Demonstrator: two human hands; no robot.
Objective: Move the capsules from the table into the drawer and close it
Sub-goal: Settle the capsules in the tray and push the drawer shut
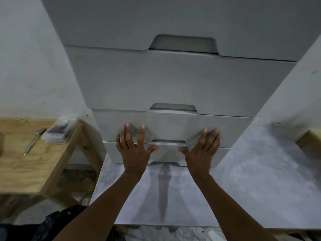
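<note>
A grey chest of drawers fills the middle of the view. My left hand (133, 146) and my right hand (202, 146) lie flat, fingers spread, against the front of a low drawer (173, 126). That drawer front sits nearly flush with the ones above and below it. Both hands are blurred and hold nothing. On the wooden table (31, 167) at the left, a blurred stack of clear packets (55, 134) rests near the far corner; I cannot tell whether these are the capsules.
A silver pen (33, 141) lies on the wooden table beside the packets. A black plastic bag (57, 223) sits on the floor at the bottom left. A grey slab (251, 180) lies in front of the chest. Another wooden corner (311, 141) shows at the right edge.
</note>
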